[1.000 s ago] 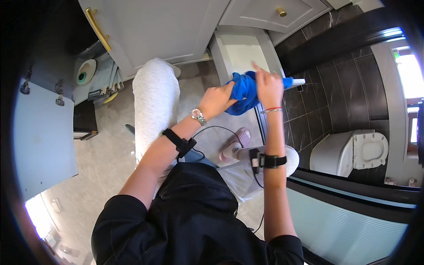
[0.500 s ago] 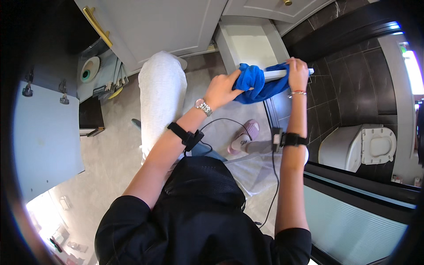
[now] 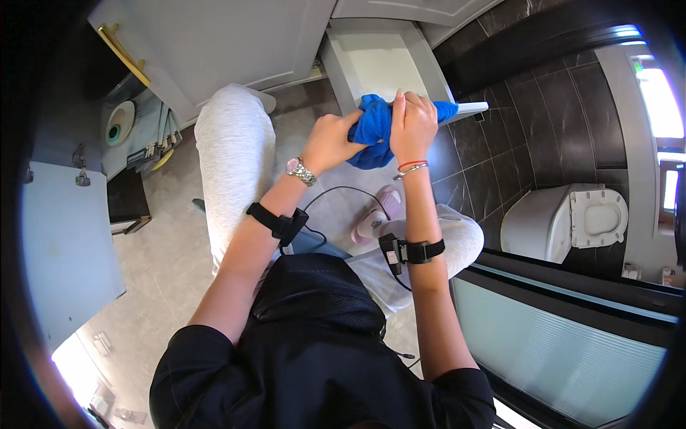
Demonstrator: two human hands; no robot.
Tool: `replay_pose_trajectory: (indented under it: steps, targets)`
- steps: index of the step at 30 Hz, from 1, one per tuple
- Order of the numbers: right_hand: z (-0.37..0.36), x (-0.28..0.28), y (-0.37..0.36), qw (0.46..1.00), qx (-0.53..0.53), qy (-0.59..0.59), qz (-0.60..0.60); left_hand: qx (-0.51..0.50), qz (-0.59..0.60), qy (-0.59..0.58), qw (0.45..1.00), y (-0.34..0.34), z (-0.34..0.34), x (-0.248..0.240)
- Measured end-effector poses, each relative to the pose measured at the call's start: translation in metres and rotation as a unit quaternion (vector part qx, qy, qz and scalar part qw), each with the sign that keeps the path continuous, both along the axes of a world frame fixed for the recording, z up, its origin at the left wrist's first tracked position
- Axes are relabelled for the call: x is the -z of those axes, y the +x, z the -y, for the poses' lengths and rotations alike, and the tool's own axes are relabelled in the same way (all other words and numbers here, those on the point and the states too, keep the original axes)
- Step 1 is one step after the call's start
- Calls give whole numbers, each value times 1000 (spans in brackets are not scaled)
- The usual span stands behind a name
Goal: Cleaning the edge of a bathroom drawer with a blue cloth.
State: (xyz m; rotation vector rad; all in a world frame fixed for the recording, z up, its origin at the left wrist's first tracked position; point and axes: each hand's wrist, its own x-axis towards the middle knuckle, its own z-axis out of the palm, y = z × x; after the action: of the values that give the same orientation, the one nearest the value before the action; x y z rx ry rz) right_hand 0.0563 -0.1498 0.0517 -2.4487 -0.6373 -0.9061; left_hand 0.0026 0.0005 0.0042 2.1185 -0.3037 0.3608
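Observation:
A blue cloth (image 3: 371, 129) is bunched over the front of a pulled-out white drawer (image 3: 473, 108). My left hand (image 3: 331, 141) grips the cloth's left side, its fingers partly lost in the folds. Close beside it, my right hand (image 3: 414, 130) is closed on the cloth, with the thumb pointing up. To the right of that hand, a strip of cloth lies along the drawer front, whose right end shows bare. Inside, the drawer's pale bottom is in sight.
A grey cabinet door (image 3: 214, 50) with a gold handle (image 3: 123, 56) stands at upper left. Plates and racks fill an open cabinet (image 3: 136, 132) left of it. A toilet (image 3: 572, 222) is at the right, behind a ribbed glass panel (image 3: 550, 343). A cable (image 3: 343, 189) hangs between my arms.
My right hand has moved left along the drawer front, from its right end to beside my left hand. The cloth is bunched more tightly between the hands. The view has shifted slightly right.

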Motion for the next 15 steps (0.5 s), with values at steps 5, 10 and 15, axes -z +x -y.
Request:
replay_pose_trajectory:
  steps: [5, 10, 15]
  targets:
    - [32, 3, 23, 996, -88, -26, 13, 10, -9, -32, 999, 2, 0, -2]
    - [99, 5, 73, 999, -29, -31, -7, 17, 0, -45, 999, 7, 1, 0]
    - [142, -4, 110, 993, 97, -15, -61, 29, -2, -39, 999, 9, 4, -1]
